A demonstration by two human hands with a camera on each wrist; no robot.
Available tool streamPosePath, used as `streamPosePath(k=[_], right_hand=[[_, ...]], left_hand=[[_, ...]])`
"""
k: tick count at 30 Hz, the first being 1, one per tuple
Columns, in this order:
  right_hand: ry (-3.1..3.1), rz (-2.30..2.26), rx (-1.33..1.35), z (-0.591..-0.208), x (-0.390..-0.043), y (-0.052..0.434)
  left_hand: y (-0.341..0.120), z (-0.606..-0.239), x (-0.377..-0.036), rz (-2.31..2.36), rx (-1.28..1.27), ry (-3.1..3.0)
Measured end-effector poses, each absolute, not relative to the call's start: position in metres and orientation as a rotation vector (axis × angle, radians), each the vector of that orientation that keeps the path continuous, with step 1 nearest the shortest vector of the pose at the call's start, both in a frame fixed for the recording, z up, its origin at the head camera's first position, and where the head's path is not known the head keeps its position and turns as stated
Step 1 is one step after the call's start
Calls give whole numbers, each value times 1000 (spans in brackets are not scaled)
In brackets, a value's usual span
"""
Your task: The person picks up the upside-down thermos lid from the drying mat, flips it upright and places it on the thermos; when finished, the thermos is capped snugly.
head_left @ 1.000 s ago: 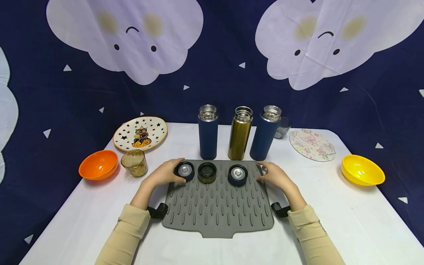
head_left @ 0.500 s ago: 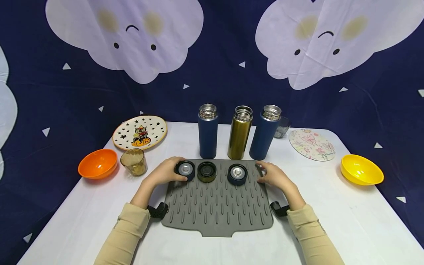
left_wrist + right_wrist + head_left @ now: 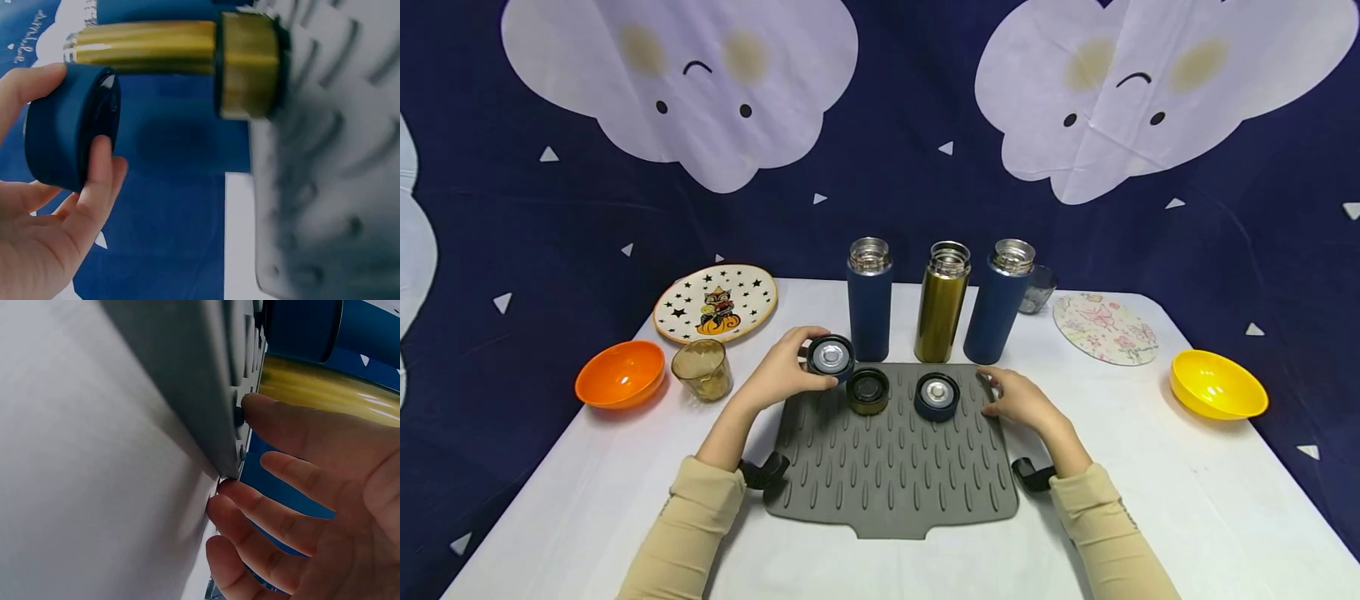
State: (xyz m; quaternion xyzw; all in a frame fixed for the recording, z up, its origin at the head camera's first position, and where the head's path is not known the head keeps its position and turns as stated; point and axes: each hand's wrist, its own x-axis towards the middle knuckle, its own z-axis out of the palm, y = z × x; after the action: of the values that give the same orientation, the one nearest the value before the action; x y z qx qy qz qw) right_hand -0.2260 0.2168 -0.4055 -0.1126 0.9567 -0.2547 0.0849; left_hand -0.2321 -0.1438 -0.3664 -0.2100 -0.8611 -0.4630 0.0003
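My left hand (image 3: 781,372) grips a blue bottle lid (image 3: 832,358) by its sides, raised above the back left of the grey ribbed mat (image 3: 891,471). In the left wrist view, thumb and fingers wrap the lid (image 3: 59,128). On the mat stay a gold-sided lid (image 3: 868,392) and a second blue lid (image 3: 937,397), undersides up. My right hand (image 3: 1021,397) rests at the mat's back right corner, fingers loosely bent; the right wrist view shows its fingertips at the mat edge (image 3: 206,394). Behind the mat stand lidless bottles: blue (image 3: 870,308), gold (image 3: 943,308) and blue (image 3: 997,312).
To the left are an orange bowl (image 3: 621,375), an amber glass (image 3: 703,371) and a patterned plate (image 3: 748,304). A grey glass (image 3: 1039,287) stands behind the right bottle. Farther right lie a floral round mat (image 3: 1105,329) and a yellow bowl (image 3: 1219,385).
My left hand has lifted the left blue lid off the mat, moving it up and slightly right. The right hand, bottles and other lids stay where they were.
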Motion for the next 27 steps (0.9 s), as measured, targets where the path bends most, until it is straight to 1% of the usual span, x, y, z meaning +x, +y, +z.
streamPosePath(k=[6,15,20,23,27], right_hand=[[2853,-765,-330,-406,-227,217],[2879,-714,-324,-401,-226,217],[2994,-718,-322,-381,-225,207],[3034,-860,-404,-363,-224,191],[2937,-1156,-556,-340,-223,166]], left_hand=[[-132,-354,-231,-1697,-588,-2608],[-118,-342,-231,-1755,-598,-2517],[-111,-338,-233,-1797,-600,-2493],[-107,-337,-234,-1803,-610,-2484],[-104,-335,-233,-1826,-636,-2451]])
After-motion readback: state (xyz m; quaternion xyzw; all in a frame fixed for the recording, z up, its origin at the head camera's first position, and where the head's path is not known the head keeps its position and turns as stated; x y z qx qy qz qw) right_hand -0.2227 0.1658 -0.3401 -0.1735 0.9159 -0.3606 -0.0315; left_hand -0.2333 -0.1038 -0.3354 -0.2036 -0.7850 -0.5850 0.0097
